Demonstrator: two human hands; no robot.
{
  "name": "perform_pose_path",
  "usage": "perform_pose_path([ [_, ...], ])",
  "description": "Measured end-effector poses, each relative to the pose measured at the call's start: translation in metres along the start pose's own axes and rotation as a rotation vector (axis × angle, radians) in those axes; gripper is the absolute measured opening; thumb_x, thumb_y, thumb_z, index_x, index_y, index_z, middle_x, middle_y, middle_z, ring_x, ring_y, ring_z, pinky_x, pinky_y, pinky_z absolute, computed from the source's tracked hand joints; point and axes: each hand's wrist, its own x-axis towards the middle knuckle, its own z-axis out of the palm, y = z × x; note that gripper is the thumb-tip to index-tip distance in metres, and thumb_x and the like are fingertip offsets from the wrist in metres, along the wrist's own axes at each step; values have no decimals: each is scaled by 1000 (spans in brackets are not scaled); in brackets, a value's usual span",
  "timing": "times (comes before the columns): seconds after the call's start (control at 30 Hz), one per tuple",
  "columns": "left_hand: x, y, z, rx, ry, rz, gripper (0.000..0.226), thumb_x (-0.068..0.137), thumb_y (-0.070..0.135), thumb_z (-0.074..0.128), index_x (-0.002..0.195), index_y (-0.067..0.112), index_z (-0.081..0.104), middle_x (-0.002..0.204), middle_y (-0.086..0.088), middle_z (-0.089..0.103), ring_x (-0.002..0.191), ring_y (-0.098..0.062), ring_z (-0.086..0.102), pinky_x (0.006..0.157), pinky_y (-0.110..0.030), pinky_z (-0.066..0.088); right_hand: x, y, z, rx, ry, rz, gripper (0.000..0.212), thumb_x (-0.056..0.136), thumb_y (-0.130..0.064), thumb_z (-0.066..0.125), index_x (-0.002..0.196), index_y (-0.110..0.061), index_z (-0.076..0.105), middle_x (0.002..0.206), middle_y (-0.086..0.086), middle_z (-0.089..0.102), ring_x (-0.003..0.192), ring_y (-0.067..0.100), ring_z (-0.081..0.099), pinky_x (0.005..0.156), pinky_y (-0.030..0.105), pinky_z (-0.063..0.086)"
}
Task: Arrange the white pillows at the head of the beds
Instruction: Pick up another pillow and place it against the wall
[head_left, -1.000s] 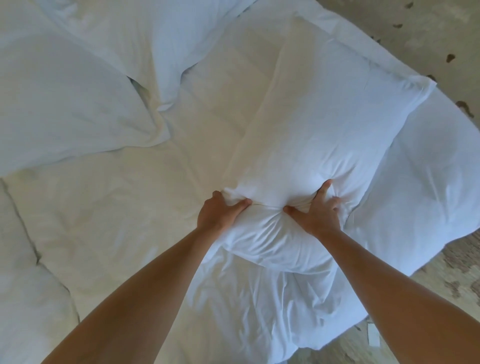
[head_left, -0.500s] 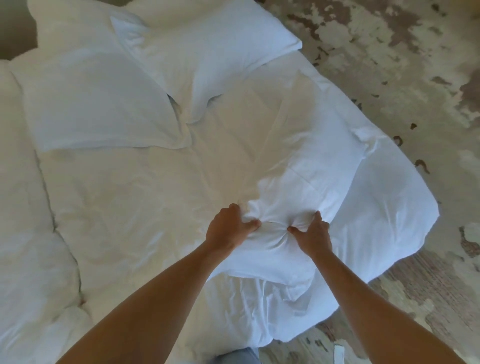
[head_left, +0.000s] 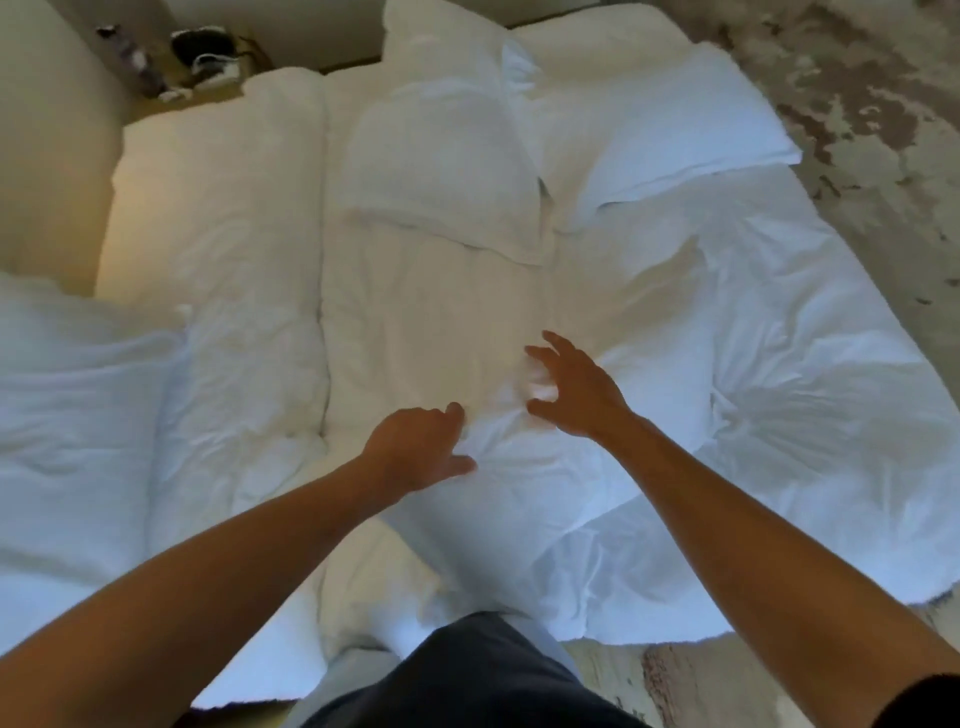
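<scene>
Your left hand (head_left: 415, 449) sits at the near end of the pillow (head_left: 524, 467) in front of you, fingers curled down onto the cloth with the thumb out toward 3 o'clock; I can't tell whether that grip has any fabric pinched. Your right hand (head_left: 576, 389) hangs just above the pillow, fingers spread apart and bent like a claw, grip open on nothing. The pillow lies on the bed (head_left: 810, 415) in the middle of your view, its long axis running roughly from 6 o'clock toward 12 o'clock, near end bunched and creased between your hands, far end fading into the sheet so its edge is hard to pick out. It's soft white cotton, puffy, with wrinkles fanning out from the bunch.

Up at 12 o'clock, a second pillow (head_left: 441, 171) lies flat at the head of the bed, plump and rectangular, with a hemmed flap along its near edge. At 1 o'clock a third pillow (head_left: 675, 135) is angled, one corner pointing out toward 3 o'clock over the bed's edge. At 9 o'clock a rumpled white duvet (head_left: 218, 322) rolls in thick folds. The floor (head_left: 872, 130) at 2 o'clock is mottled beige and brown.
</scene>
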Motion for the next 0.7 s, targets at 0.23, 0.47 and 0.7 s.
perform_pose_path([
  [0.23,-81,-84,-2,66,-27,-80,76,81,77,57,130,21,40,103,-6,70,92,-31,69,69,-36,47,35,-69,15,-180,-322,-43,107,59,-94,65,152,-47,43,151,-7,47,139,21,53,107,41,46],
  [0.47,-133,-91,58,-239,-140,-398,73,89,60,63,145,19,38,128,-10,61,117,-33,62,92,-42,51,6,-88,86,42,-208,30,47,90,-56,73,123,-22,71,127,7,64,121,29,64,97,37,50],
  [0.7,-139,-71,74,-575,-12,-535,61,90,55,68,138,19,56,138,-8,56,128,-29,54,101,-39,43,-39,-78,132,180,53,106,22,96,-40,71,94,-18,71,94,-2,58,90,29,66,72,31,41],
])
